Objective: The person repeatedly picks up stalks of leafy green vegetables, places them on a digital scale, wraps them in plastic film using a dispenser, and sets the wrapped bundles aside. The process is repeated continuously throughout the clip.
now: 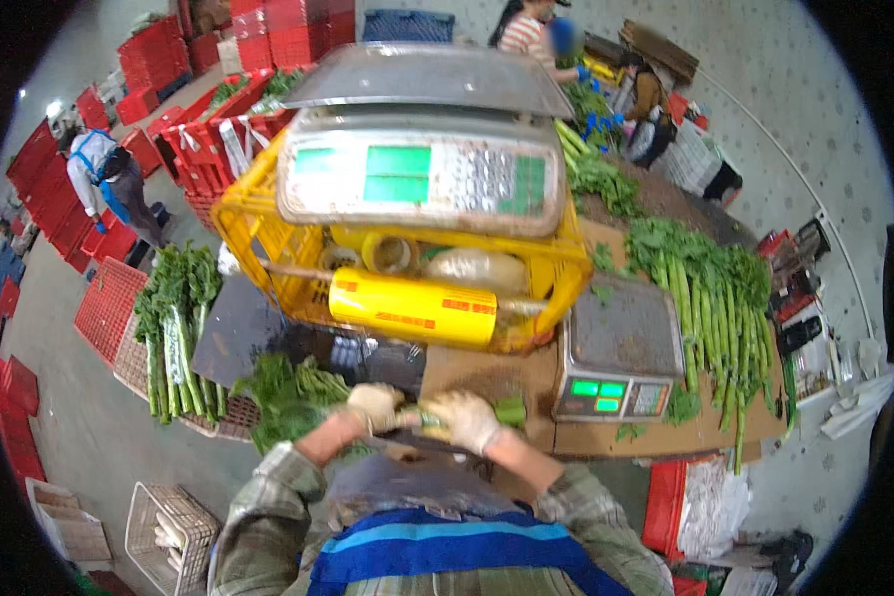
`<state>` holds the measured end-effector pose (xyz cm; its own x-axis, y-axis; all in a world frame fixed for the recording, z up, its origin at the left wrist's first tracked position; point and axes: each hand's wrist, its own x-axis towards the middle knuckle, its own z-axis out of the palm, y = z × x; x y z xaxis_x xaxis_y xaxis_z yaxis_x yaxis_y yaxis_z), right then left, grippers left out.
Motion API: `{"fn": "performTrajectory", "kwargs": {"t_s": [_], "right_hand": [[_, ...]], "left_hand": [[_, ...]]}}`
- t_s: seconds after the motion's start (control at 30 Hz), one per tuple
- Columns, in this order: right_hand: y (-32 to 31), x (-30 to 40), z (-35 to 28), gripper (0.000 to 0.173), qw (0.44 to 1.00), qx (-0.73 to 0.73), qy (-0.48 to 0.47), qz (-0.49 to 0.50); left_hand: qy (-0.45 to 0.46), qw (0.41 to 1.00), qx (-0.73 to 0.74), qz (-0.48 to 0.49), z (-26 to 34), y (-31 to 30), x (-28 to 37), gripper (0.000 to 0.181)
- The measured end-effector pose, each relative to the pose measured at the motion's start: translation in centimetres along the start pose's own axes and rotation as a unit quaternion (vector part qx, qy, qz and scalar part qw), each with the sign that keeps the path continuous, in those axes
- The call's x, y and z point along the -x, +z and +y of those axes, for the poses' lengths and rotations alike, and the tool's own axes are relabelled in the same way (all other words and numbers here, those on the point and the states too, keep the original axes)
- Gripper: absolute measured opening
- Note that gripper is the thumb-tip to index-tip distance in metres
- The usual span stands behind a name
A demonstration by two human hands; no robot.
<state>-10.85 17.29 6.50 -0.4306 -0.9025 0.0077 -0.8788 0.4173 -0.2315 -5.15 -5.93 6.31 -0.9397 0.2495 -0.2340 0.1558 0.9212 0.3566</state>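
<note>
Both my hands wear pale gloves and meet at the table's front edge. My left hand (375,407) and my right hand (463,422) are closed around a bunch of leafy green vegetables (290,406); its leaves spread to the left and its cut stems show right of my right hand. Just beyond, a roll of yellow wrapping film (413,307) hangs on a rod across a yellow plastic crate (581,268). A large scale (421,179) rests on that crate. Right of my hands stands a smaller digital scale (622,350) with a lit green display.
Long-stemmed greens (715,320) lie on cardboard at the right, and more bunches (179,335) rest on crates at the left. A white basket (175,536) stands on the floor, lower left. Red crates (208,149) are stacked behind. Other people work at the far left and far right.
</note>
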Motion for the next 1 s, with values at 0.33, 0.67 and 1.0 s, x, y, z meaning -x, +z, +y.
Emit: {"fn": "performTrajectory", "kwargs": {"t_s": [0.33,0.67,1.0], "right_hand": [[-4.5,-5.3,4.4,0.057,0.950,-0.234,0.136,-0.156],[-3.5,-0.6,3.0,0.087,0.987,0.001,0.070,0.146],[-1.5,6.7,-0.3,0.067,0.976,0.005,0.215,0.023]], "left_hand": [[0.061,0.938,-0.240,0.244,3.3,3.0,2.2,0.053],[-0.008,0.985,-0.125,0.115,0.0,0.6,-5.3,0.083],[0.111,0.988,0.025,0.109,2.5,2.4,2.6,0.064]]}}
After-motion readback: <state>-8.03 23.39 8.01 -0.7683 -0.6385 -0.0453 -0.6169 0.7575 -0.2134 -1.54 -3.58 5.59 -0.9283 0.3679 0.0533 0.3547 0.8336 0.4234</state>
